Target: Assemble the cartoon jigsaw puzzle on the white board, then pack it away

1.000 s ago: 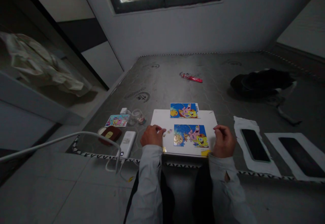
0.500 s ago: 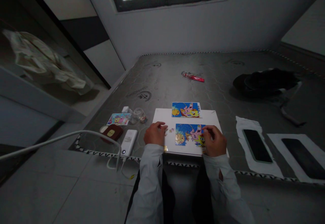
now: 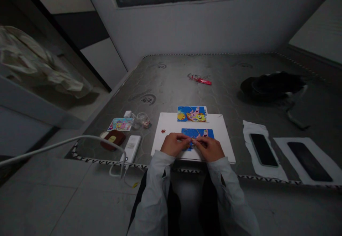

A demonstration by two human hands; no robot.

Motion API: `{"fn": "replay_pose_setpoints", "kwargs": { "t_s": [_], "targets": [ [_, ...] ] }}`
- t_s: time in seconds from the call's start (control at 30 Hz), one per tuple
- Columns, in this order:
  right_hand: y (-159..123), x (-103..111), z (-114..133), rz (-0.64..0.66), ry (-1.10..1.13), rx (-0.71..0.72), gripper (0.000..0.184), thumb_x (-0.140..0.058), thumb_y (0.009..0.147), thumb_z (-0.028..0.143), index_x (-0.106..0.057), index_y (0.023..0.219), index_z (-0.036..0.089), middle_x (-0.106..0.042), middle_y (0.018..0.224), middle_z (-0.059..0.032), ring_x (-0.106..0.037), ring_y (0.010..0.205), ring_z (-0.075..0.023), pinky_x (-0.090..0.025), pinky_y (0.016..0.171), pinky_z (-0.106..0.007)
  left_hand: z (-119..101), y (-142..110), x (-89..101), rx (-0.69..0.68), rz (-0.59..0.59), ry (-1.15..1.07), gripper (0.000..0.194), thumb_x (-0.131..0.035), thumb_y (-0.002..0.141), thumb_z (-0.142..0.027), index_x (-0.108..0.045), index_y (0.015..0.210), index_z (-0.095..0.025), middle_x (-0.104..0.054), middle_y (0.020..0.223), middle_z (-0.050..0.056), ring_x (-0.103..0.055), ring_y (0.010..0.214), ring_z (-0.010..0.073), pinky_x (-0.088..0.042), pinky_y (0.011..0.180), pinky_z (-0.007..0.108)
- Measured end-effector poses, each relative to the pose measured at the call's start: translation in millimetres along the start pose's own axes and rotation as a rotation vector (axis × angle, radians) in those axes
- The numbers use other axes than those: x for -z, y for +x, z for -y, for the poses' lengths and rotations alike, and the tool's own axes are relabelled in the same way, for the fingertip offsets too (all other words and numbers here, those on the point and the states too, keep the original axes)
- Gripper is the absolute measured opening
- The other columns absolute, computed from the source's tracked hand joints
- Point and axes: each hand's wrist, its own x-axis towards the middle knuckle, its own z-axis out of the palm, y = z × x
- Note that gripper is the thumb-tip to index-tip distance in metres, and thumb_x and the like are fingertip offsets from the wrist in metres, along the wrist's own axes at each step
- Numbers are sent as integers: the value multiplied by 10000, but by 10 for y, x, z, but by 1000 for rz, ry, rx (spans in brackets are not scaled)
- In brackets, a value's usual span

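Observation:
A partly assembled cartoon jigsaw puzzle (image 3: 197, 133) lies on a white board (image 3: 171, 122), and my hands cover its lower part. My left hand (image 3: 175, 144) and my right hand (image 3: 210, 149) meet over it, fingertips together near its lower middle. Whether they pinch a piece is hidden. A small loose piece (image 3: 162, 131) rests on the board to the left of the puzzle. At the board's far edge lies a printed picture (image 3: 191, 114) with similar cartoon characters.
The board sits on a grey mattress (image 3: 165, 90). To its left are a card (image 3: 120, 124), clear plastic (image 3: 141, 120), a brown wallet (image 3: 113, 139) and a white power bank (image 3: 130, 149). To its right, phones (image 3: 263, 149) lie on white sheets. Dark cloth (image 3: 269, 86) lies beyond.
My left hand has moved right from beside the puzzle, and my right hand has moved in to meet it. Together they now cover the puzzle's lower part. The view has shifted slightly.

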Motion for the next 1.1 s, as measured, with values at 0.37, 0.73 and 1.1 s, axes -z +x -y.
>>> {"fn": "replay_pose_setpoints", "kwargs": {
  "t_s": [0.37, 0.73, 1.1],
  "targets": [
    [-22, 119, -87, 134, -199, -134, 291, -607, 791, 484, -761, 733, 243, -709, 668, -13, -646, 619, -165, -430, 587, -259, -13, 8, -37, 4, -75, 316, 194, -697, 764, -408, -784, 886, -286, -769, 924, -5, -681, 910, 194, -490, 837, 272],
    [-40, 27, 29, 143, -384, -146, 279, -609, 797, 472, -756, 689, 260, -686, 595, -28, -610, 586, -176, -353, 546, -277, 7, 34, -71, 31, -47, 434, 153, -710, 737, -361, -783, 860, -308, -766, 863, -11, -677, 845, 185, -479, 758, 270],
    [-40, -18, 17, 118, -461, -115, 302, -588, 810, 486, -735, 690, 251, -699, 629, -43, -623, 624, -191, -358, 590, -303, -3, 34, -70, 34, -32, 411, 168, -703, 733, -351, -785, 863, -283, -767, 851, 0, -679, 842, 190, -488, 775, 279]
  ]
}}
